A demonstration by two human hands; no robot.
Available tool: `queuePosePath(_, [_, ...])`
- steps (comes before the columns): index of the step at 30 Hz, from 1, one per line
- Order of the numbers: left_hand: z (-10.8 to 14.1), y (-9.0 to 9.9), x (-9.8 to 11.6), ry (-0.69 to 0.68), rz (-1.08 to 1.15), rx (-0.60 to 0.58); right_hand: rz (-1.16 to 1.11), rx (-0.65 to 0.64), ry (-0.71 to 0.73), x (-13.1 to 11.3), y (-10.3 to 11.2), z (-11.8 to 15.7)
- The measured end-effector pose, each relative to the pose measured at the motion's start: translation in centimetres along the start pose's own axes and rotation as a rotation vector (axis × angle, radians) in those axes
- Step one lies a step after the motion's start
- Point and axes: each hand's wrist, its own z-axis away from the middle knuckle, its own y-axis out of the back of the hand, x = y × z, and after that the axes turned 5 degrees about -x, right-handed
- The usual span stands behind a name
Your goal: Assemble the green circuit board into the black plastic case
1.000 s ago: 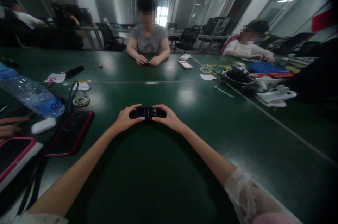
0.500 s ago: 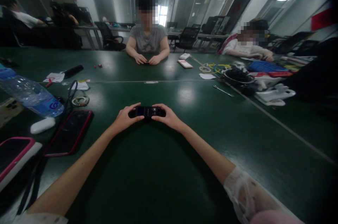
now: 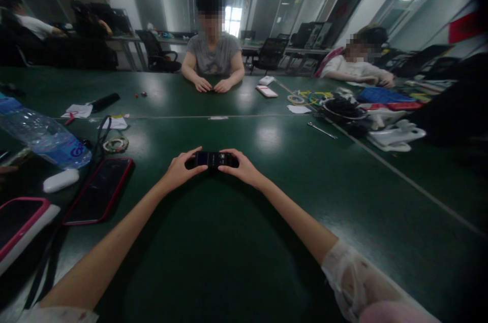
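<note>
I have the small black oblong device (image 3: 212,159) well short of the far edge of the glossy dark-green table (image 3: 343,186) | left hand (image 3: 182,168): fingers narrowly parted, gripping its left end | right hand (image 3: 244,168): likewise, right end

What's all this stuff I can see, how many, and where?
Device: one, black, between the hands
Table: one, green, foreground
Bottle: one, clear, blue label, left
Case: one, white, beside bottle
Red-edged phone: one, dark screen, left
Pink-edged phone: one, dark screen, left edge
Strap: count unclear, black, left
Ring: one, pale, beyond red-edged phone
Papers: at least three, white, left and right
Wrench: one, silver, right
Clutter: uncountable, mixed colours, right
Chairs: several, black, background
Co-workers: at least four, varied clothing, beyond
Sleeves: two, pale, bottom
Left hand: one, bare, gripping device's left end
Right hand: one, bare, gripping device's right end
</note>
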Motion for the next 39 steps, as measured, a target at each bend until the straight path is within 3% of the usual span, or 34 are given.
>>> queuePosePath(13, [-0.1,-0.2,0.5,0.038,0.178,0.032,0.093,0.126,0.081,0.0,-0.1,0.1])
queuePosePath(22, [-0.1,-0.2,0.1,0.095,0.071,0.076,0.061,0.106,0.094,0.7,-0.2,-0.2])
queuePosePath(39, [-0.5,-0.5,-1.3,0.003,-0.054,0.059,-0.032,0.16,0.116,0.5,-0.6,-0.2])
